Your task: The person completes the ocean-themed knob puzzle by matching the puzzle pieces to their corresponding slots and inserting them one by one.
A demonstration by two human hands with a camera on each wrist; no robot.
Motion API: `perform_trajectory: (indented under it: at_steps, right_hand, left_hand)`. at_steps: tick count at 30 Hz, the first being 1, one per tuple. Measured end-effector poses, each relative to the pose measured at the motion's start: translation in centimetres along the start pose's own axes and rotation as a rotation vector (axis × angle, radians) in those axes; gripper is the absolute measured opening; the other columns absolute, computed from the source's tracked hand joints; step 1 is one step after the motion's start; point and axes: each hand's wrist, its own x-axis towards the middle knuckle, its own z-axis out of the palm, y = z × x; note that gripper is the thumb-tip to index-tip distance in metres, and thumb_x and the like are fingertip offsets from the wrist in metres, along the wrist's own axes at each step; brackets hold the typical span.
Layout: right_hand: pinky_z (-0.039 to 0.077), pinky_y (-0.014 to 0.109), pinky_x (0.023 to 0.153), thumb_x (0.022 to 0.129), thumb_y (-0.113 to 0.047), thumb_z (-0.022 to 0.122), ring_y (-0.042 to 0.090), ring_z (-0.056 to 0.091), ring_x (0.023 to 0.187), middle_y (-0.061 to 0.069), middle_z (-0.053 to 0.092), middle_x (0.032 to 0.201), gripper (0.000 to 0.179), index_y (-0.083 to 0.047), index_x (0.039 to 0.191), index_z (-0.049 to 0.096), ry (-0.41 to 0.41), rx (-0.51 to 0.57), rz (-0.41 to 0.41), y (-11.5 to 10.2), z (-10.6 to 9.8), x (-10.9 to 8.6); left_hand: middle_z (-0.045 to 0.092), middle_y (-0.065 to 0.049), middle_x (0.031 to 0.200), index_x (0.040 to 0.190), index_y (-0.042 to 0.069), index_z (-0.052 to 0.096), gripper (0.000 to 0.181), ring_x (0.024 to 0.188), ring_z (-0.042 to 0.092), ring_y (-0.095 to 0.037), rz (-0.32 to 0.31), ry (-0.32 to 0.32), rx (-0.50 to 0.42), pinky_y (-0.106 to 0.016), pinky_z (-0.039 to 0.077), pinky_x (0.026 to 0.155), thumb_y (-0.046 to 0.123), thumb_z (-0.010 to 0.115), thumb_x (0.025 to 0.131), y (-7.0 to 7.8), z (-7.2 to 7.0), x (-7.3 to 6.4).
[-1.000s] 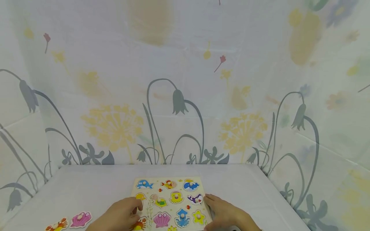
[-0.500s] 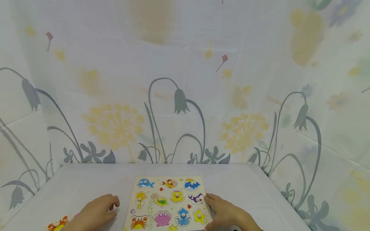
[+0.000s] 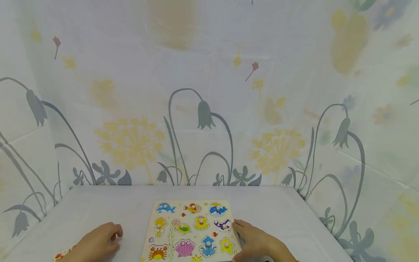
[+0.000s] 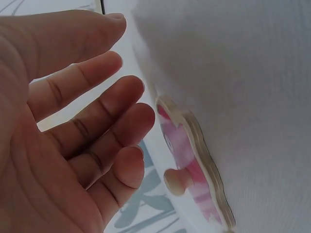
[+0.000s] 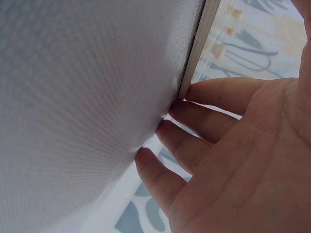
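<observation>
My left hand (image 3: 99, 242) is over the table left of the board, its fingers loosely bent and holding nothing. In the left wrist view, a pink clam puzzle piece (image 4: 182, 150) with a round wooden knob lies just beyond the fingertips, apart from them. Part of an orange crab piece (image 3: 62, 254) shows beside the left wrist in the head view. At the right edge of the wooden peg puzzle board (image 3: 193, 234), my right hand (image 3: 260, 242) rests with extended fingers. In the right wrist view its fingertips touch the tablecloth, one against the board's side.
Knobbed sea-animal pieces, including a blue squid (image 3: 207, 246) and a yellow star (image 3: 226, 246), sit in the board. Its crab and clam places show pictures without knobs. A white cloth covers the table (image 3: 268, 211). Flower-printed curtains (image 3: 209, 138) stand behind and at both sides.
My left hand has moved left from the board's left side to above the loose pieces, now hiding the clam piece in the head view. The right hand stays at the board's edge.
</observation>
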Motion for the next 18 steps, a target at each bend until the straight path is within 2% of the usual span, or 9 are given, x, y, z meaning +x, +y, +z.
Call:
perform_trajectory:
  at_steps: [13,18]
  right_hand:
    - [0.033,0.054,0.104,0.060,-0.058,0.079,0.035,0.035,0.135,0.012,0.039,0.147,0.105,-0.004,0.142,0.043,0.013,-0.027,-0.027,-0.1,-0.1,-0.2]
    - [0.033,0.054,0.103,0.060,-0.059,0.079,0.034,0.036,0.134,0.011,0.039,0.147,0.105,-0.004,0.142,0.043,0.014,-0.028,-0.017,-0.2,-0.1,-0.2]
  left_hand:
    - [0.046,0.001,0.073,0.083,0.014,0.059,0.018,0.068,0.044,-0.016,-0.023,-0.013,-0.064,-0.033,0.038,0.062,0.008,0.073,0.075,-1.5,-0.7,-0.5]
    - [0.044,0.002,0.071,0.081,0.014,0.058,0.019,0.065,0.042,-0.012,0.059,0.006,-0.055,-0.029,0.036,0.060,0.006,0.072,0.073,-2.4,-1.1,-0.7]
